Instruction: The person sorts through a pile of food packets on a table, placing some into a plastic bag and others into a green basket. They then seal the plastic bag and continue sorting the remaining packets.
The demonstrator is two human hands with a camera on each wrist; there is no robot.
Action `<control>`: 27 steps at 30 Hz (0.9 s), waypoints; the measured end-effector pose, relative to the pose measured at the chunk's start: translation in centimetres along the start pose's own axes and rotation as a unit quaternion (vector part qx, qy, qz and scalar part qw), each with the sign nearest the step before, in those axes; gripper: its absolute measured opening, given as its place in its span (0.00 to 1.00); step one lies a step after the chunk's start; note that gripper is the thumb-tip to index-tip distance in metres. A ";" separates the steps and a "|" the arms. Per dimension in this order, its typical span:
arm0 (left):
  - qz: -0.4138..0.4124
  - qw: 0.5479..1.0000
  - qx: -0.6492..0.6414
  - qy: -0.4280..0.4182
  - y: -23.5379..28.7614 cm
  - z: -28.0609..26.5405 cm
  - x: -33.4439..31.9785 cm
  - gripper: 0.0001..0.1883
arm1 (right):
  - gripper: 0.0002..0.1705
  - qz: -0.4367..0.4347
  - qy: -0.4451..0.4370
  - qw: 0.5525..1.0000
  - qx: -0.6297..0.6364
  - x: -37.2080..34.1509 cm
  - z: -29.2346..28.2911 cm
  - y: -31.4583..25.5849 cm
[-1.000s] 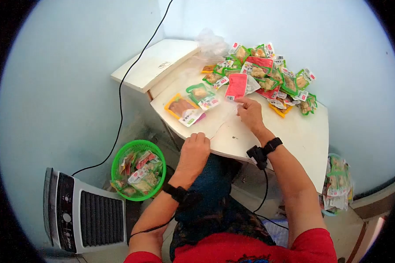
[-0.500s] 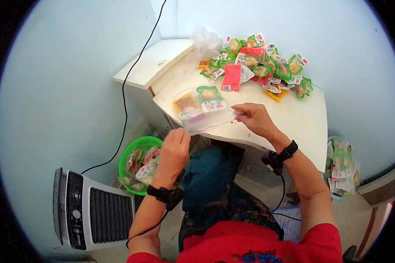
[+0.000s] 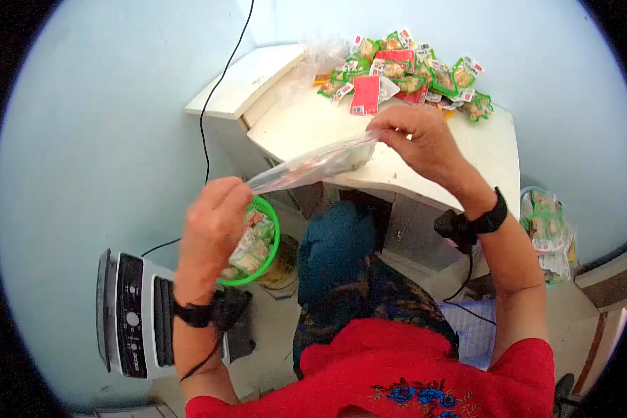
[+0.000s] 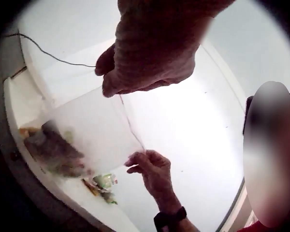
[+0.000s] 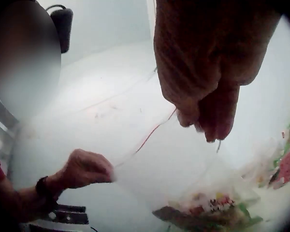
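Observation:
A clear zip bag (image 3: pixel 320 159) with a red line along its mouth is stretched between my hands over the table's front edge. My left hand (image 3: pixel 214 219) pinches one end of the mouth, and my right hand (image 3: pixel 428 143) pinches the other between thumb and fingers. In the left wrist view, the bag (image 4: pixel 96 123) hangs with dark and green snack packets (image 4: pixel 58 147) low inside it. The right wrist view shows these packets (image 5: pixel 210 210) at the bag's bottom, blurred through the plastic.
Snack packets with green, red and yellow edges lie in a pile (image 3: pixel 425 76) at the back of the white table (image 3: pixel 484 153). Crumpled clear plastic (image 3: pixel 324 54) lies beside it. A green basket (image 3: pixel 274 247) of packets, an air cooler (image 3: pixel 134 317) and another packet-filled container (image 3: pixel 549 233) stand lower down.
Both hands have lifted the bag off the table toward me and pulled its mouth taut. The two packets earlier seen flat on the table have risen with it. My left hand moved left.

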State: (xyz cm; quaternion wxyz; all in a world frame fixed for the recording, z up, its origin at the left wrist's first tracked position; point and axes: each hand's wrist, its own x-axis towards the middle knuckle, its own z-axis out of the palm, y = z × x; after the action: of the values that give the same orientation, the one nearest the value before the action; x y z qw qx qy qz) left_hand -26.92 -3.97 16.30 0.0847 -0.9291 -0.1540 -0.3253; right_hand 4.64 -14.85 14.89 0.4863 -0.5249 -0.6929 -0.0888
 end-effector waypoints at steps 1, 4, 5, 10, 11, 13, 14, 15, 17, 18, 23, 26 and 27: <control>-0.029 0.999 -0.022 0.001 0.4 -1.5 -0.2 0.12 | 0.04 0.009 -0.019 1.000 0.019 0.1 -0.7 -1.2; -0.095 0.992 -0.081 -0.010 2.1 -5.3 -0.8 0.09 | 0.09 0.140 -0.083 0.971 0.174 -0.6 -2.1 -5.0; -0.107 0.989 -0.101 -0.022 2.8 -6.2 -1.1 0.08 | 0.08 0.136 -0.107 0.971 0.162 -1.3 -2.2 -5.8; -0.140 0.968 -0.174 -0.115 4.6 -6.8 -5.9 0.06 | 0.07 0.143 -0.194 0.954 0.176 -6.7 -0.9 -7.2; -0.153 0.958 -0.207 -0.123 4.9 -6.8 -6.8 0.06 | 0.06 0.131 -0.187 0.957 0.181 -7.9 -0.8 -7.2; -0.163 0.958 -0.210 -0.107 6.4 -6.9 -7.3 0.06 | 0.05 0.128 -0.177 0.962 0.162 -9.6 -0.7 -7.7; -0.169 0.957 -0.212 -0.099 7.1 -6.9 -7.3 0.06 | 0.04 0.142 -0.150 0.964 0.169 -9.9 -0.8 -8.1; -0.159 0.964 -0.198 -0.076 7.6 -7.0 -7.2 0.06 | 0.04 0.157 -0.125 0.964 0.177 -10.0 -1.2 -8.6; -0.156 0.969 -0.185 -0.040 8.3 -7.7 -6.5 0.06 | 0.03 0.181 -0.078 0.959 0.204 -9.8 -2.0 -9.3; -0.152 0.972 -0.176 -0.019 8.6 -7.9 -6.1 0.07 | 0.03 0.182 -0.076 0.961 0.192 -9.6 -2.5 -9.6; -0.151 0.976 -0.159 0.007 9.0 -7.1 -5.2 0.07 | 0.02 0.176 -0.056 0.970 0.158 -10.2 -3.1 -9.7; -0.167 0.973 -0.159 0.008 8.9 -5.5 -6.1 0.07 | 0.03 0.159 -0.093 0.975 0.121 -11.1 -2.6 -9.1; -0.171 0.972 -0.162 0.008 8.9 -5.2 -6.4 0.07 | 0.04 0.157 -0.080 0.976 0.128 -11.2 -2.5 -9.1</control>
State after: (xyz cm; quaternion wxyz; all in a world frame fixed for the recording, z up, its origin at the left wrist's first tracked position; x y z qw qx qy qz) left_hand -31.63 -15.12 15.84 -0.1224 -0.8878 -0.2554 -0.3628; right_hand -1.54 -27.60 11.07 0.5004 -0.5658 -0.6442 0.1204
